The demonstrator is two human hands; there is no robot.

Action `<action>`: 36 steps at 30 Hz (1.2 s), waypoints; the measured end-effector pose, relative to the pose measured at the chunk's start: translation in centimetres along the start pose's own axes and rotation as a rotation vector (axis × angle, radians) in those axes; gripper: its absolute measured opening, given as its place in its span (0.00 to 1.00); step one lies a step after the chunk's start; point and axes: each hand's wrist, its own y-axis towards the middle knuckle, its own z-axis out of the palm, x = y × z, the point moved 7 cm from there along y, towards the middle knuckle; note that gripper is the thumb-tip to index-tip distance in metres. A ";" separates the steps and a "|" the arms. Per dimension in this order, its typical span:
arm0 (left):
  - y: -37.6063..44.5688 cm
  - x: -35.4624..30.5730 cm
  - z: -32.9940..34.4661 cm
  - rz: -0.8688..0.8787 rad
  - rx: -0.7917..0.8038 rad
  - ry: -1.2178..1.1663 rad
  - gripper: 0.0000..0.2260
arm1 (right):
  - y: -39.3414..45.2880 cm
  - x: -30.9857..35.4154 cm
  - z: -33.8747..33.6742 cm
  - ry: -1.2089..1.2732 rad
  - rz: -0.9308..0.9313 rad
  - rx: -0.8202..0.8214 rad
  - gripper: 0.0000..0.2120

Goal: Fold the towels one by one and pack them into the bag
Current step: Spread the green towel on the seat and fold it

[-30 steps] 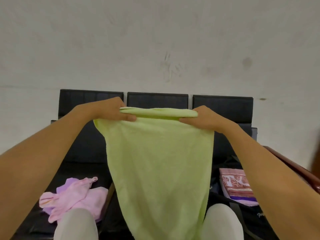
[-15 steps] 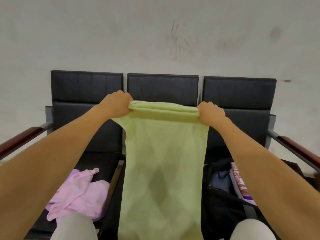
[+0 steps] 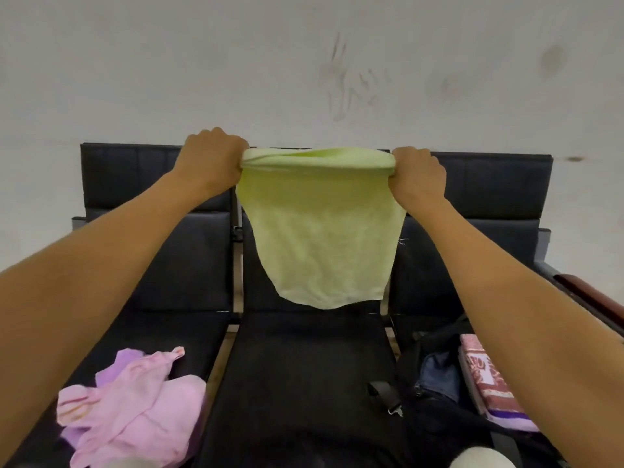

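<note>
Green towel (image 3: 324,238) stretched level between the two raised hands, over the middle seat (image 3: 304,366) of the black bench. Left hand (image 3: 212,160) clenches one end of the doubled top fold; right hand (image 3: 417,175) clenches the other. The long axis of that fold runs hand to hand, side to side, and the free part hangs straight below both fists, its lower edge clear of the seat. Bag (image 3: 449,393) lies low on the right hand's side, well below that fist, with a patterned towel (image 3: 486,376) already in it; the right hand is judged the nearer for packing. Pink towels (image 3: 135,407) lie crumpled far below the left hand. Compared with half a second earlier, the hanging length is much shorter, its bottom edge now in view, and both fists stand higher against the bench backrest. A further fold probably comes next.
</note>
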 end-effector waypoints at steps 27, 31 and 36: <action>-30.1 -9.1 21.1 -0.029 1.179 -0.858 0.20 | -33.4 -1.5 15.6 0.383 -0.107 1.399 0.06; -30.8 -9.7 22.3 -0.082 1.150 -0.946 0.22 | -34.6 -2.7 16.8 0.379 -0.088 1.417 0.10; -31.3 -9.4 24.5 -0.134 1.009 -1.041 0.30 | -35.1 -3.0 18.2 0.514 -0.042 1.366 0.09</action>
